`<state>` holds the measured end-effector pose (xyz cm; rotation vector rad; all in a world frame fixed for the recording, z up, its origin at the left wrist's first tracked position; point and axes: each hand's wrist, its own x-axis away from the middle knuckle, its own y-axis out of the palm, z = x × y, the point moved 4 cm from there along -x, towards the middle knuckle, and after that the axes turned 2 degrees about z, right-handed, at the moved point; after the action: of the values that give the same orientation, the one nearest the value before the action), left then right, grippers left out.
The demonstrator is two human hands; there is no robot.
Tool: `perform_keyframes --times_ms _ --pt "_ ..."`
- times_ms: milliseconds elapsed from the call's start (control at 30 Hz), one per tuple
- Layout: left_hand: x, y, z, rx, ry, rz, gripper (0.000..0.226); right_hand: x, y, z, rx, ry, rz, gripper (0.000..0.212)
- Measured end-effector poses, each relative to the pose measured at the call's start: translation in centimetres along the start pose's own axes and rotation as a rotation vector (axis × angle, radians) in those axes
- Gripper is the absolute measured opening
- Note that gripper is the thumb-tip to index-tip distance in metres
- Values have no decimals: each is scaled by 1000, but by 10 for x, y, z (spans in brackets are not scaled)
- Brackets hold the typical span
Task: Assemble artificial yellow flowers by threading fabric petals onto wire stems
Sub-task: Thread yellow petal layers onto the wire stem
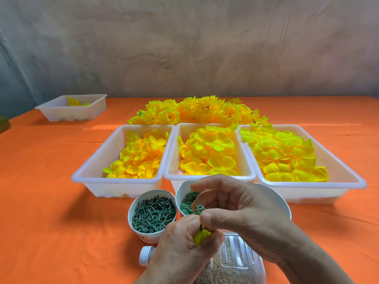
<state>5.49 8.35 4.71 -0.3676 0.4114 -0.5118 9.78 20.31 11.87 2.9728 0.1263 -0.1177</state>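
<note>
Green disc (199,209) — between right fingers (207,218)

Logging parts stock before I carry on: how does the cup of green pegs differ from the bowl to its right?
The cup holds dark green rod-shaped pegs; the bowl holds lighter green wheel-shaped rings. The cup is narrower and fully in view; the bowl is wider and largely hidden by the right hand. Both are white, round and stand on the orange cloth.
</note>
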Motion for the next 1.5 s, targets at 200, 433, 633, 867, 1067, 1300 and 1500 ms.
perform_keyframes --times_ms 200,433,633,867,1067,1300,1500 --pt "-1 1 -2 5 -8 -1 25 -1 -1 1 62 -60 40 57" --pt "-1 0 1 -17 -36 12 22 -4 0 3 102 -89 34 60" --pt "-2 -1 4 -14 -15 3 19 -3 1 3 62 -110 42 60" --pt "-2 -3 4 0 9 -19 25 -3 1 -3 1 -157 41 58" --pt "-1 0 2 -13 -8 21 28 -1 2 3 25 -114 17 59" --pt "-1 -1 3 -37 -20 23 30 0 1 3 17 -128 16 60" --pt "0 -1 2 -25 -27 18 31 -1 0 4 33 -116 17 60"
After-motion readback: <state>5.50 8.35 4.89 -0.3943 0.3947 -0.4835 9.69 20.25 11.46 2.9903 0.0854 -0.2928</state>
